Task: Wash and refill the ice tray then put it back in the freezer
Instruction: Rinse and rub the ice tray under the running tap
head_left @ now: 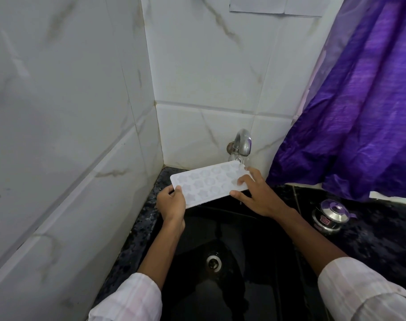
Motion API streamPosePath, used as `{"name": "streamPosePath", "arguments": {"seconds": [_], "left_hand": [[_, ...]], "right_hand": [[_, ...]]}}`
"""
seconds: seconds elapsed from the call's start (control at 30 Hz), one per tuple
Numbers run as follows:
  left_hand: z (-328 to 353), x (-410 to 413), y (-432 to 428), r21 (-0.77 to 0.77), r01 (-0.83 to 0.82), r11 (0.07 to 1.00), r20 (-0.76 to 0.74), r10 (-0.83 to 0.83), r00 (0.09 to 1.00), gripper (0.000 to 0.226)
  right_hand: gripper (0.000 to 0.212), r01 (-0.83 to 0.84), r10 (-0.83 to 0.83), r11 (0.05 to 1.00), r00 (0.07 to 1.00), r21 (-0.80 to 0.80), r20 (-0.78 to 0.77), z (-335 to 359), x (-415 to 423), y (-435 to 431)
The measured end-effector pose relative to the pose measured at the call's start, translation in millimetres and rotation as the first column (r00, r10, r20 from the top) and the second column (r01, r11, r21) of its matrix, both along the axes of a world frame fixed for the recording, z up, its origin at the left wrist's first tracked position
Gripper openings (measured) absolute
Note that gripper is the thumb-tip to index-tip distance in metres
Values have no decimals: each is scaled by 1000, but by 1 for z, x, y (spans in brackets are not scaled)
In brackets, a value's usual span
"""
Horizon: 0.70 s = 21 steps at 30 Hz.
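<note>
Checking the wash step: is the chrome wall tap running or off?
Running: a clear stream drops from the chrome wall tap onto the right end of the white plastic ice tray.

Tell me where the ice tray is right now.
Head view, centre: the ice tray is held over the black sink, left hand gripping its left end, right hand its right end, just below the tap.
</note>
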<state>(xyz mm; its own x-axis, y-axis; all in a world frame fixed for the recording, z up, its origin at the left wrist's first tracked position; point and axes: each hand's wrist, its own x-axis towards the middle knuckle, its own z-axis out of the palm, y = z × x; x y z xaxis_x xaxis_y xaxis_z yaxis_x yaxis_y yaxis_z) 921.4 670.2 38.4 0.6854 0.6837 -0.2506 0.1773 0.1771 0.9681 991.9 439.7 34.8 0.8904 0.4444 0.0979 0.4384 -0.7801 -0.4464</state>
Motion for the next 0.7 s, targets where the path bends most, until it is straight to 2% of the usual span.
{"name": "streamPosePath", "arguments": {"seconds": [0.13,0.4,0.57,0.7], "left_hand": [[1,0,-4,-28,-18,999,2,18,1000,14],[-9,3,0,-87,-19,996,-23,17,1000,14],[-8,3,-1,-69,-37,997,1,37,999,15],[-12,1,4,-51,-32,998,5,32,999,15]], "right_hand": [[54,-1,0,1000,1000,-30,-4,0,0,2],[46,-16,17,999,999,-32,34,7,2,-1],[54,-26,27,998,1000,-59,13,1,-2,4],[48,-44,45,998,999,-37,15,0,-4,0]]}}
